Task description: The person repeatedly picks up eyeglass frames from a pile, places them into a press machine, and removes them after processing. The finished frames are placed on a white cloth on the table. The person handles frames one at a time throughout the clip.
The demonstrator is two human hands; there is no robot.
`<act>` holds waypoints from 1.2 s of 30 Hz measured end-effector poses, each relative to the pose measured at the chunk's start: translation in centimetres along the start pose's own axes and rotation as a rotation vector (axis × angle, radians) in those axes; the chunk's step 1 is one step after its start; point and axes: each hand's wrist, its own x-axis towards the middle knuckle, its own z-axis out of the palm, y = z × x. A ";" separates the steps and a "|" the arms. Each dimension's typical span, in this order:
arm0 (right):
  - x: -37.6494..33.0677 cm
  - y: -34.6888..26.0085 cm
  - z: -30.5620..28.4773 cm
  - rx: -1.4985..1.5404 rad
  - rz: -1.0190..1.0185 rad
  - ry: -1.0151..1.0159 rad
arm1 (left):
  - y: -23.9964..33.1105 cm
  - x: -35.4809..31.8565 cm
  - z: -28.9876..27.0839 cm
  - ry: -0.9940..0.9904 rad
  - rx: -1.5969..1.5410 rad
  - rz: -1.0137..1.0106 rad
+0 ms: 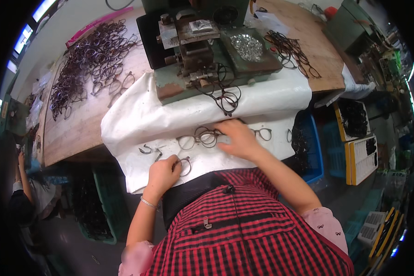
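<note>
Well, the left hand (163, 173) grips 1 eyeglass frame (189, 167) — the right hand (239, 139) is beside more frames (200, 138), its fingers' (226, 125) hold unclear to me.

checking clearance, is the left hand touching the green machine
Apart. The head view shows a stretch of white sheet lying plainly between the left hand and the green machine.

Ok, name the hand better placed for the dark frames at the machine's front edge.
Right hand, likely: it is nearer the dark frames; the left hand is farther away, holding a round frame.
</note>
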 end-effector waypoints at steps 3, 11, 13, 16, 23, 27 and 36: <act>1.9 -0.4 3.1 -0.111 0.054 -0.091 | -0.2 -0.5 0.6 0.034 0.005 -0.005; -2.8 5.0 -0.8 -0.217 0.248 -0.028 | 1.6 0.3 -0.5 0.129 0.000 -0.147; -5.8 7.4 -2.8 -0.249 0.316 0.107 | 2.6 1.8 -0.8 0.090 0.038 -0.115; -10.6 11.9 -4.7 -0.188 0.559 0.196 | 4.1 3.9 -0.5 0.034 0.093 -0.045; -12.2 10.9 -6.2 -0.433 0.730 0.096 | 5.2 4.3 0.9 -0.164 0.234 -0.039; -3.9 3.5 -3.6 0.007 0.477 0.338 | 6.2 3.9 0.2 -0.016 0.133 -0.029; 4.5 1.1 -5.3 1.572 0.864 -0.219 | 5.4 2.5 -3.0 0.209 -0.060 -0.122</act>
